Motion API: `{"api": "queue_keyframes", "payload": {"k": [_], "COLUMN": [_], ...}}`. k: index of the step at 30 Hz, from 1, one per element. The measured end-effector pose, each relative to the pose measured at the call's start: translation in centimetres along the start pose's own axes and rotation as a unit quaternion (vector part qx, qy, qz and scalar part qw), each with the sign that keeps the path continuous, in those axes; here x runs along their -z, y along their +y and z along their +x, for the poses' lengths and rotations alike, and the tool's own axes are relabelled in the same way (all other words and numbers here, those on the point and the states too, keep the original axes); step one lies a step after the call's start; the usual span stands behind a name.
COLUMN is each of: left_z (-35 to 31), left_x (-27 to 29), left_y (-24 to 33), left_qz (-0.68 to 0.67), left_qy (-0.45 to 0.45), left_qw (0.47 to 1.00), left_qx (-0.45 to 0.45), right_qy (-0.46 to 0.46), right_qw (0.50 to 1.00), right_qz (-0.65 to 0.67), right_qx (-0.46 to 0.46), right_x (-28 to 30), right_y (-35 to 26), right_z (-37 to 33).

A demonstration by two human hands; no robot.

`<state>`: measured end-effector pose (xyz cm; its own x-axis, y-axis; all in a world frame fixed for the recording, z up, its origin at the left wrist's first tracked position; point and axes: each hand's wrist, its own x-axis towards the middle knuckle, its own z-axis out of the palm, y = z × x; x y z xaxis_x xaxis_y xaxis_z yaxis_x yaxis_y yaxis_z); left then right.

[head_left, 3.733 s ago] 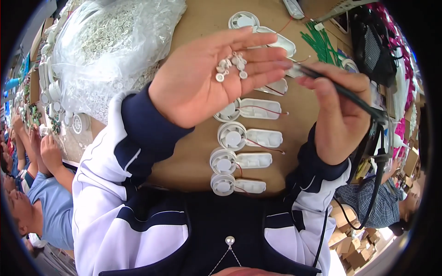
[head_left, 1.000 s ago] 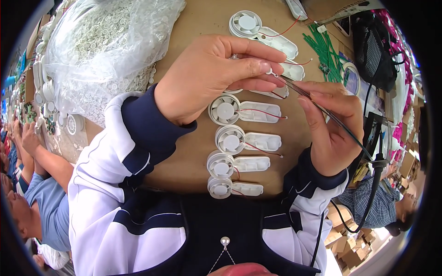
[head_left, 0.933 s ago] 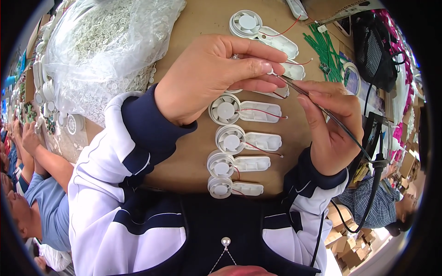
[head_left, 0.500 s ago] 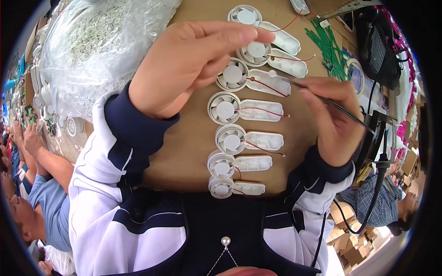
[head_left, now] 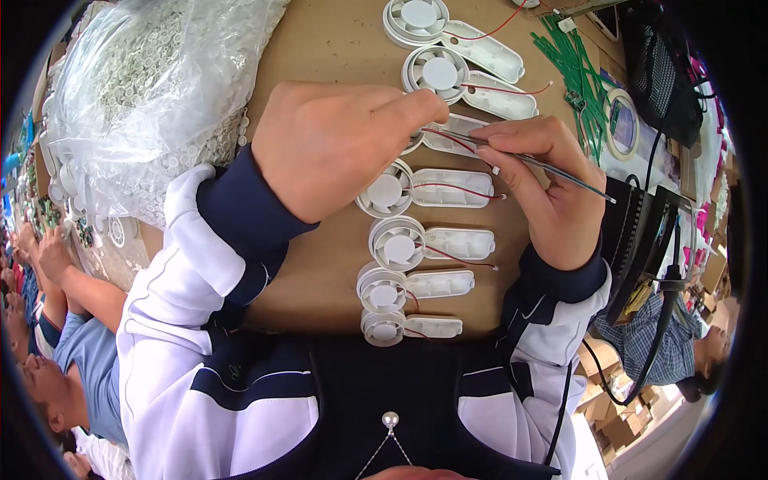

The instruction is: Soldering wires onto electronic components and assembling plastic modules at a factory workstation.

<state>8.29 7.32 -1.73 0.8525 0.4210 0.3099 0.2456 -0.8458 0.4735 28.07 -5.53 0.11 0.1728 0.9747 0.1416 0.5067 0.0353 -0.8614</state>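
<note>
A column of white handheld fan halves runs down the table, each with a round fan end, an elongated handle shell and mostly a red wire. My left hand (head_left: 340,148) is closed over the round end of one fan half (head_left: 456,134), largely covering it. Its thumb and index finger come together there; whatever they pinch is hidden. In my right hand (head_left: 548,180) is a pair of dark metal tweezers (head_left: 560,170), pointing left along that fan's red wire (head_left: 450,139) towards my left fingertips. The wire's white plug (head_left: 496,170) shows beside my right thumb.
A clear plastic bag of small white rings (head_left: 160,96) fills the far left. Green wires (head_left: 572,76) and a tape roll (head_left: 621,122) lie at the far right, near a black mesh bag (head_left: 660,88). Another person's arms (head_left: 84,280) reach in at left.
My left hand has come down onto the fan half. The tweezers, which held a small white bit above the handle, have moved left to my left fingertips; that bit is now out of sight.
</note>
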Motion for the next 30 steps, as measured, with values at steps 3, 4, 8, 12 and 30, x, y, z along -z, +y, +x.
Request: {"api": "queue_keyframes", "payload": {"k": [3,4,8,12,30], "left_z": [-0.1,-0.2,-0.2,-0.1,0.0], "left_x": [-0.2,-0.2,-0.2,-0.1,-0.5], "left_y": [0.0,-0.1,-0.1,0.2,0.6], "left_qz": [0.018,0.027,0.057,0.095,0.093], "left_qy": [-0.007,-0.017,-0.039,-0.046,-0.032], "left_qw": [1.000,0.999,0.997,0.994,0.995], "left_qx": [-0.010,-0.013,-0.024,-0.040,-0.037], "right_qy": [0.004,0.014,0.029,0.018,0.012], "right_qw": [1.000,1.000,0.998,0.999,0.999], "right_qz": [0.003,0.017,0.041,0.029,0.028], "right_qx": [-0.004,-0.011,-0.025,-0.030,-0.039], "right_x": [-0.2,-0.3,-0.3,0.2,0.6], "right_y": [0.0,-0.1,0.0,0.1,0.1], "right_z": [-0.1,-0.1,-0.2,-0.3,-0.4]}}
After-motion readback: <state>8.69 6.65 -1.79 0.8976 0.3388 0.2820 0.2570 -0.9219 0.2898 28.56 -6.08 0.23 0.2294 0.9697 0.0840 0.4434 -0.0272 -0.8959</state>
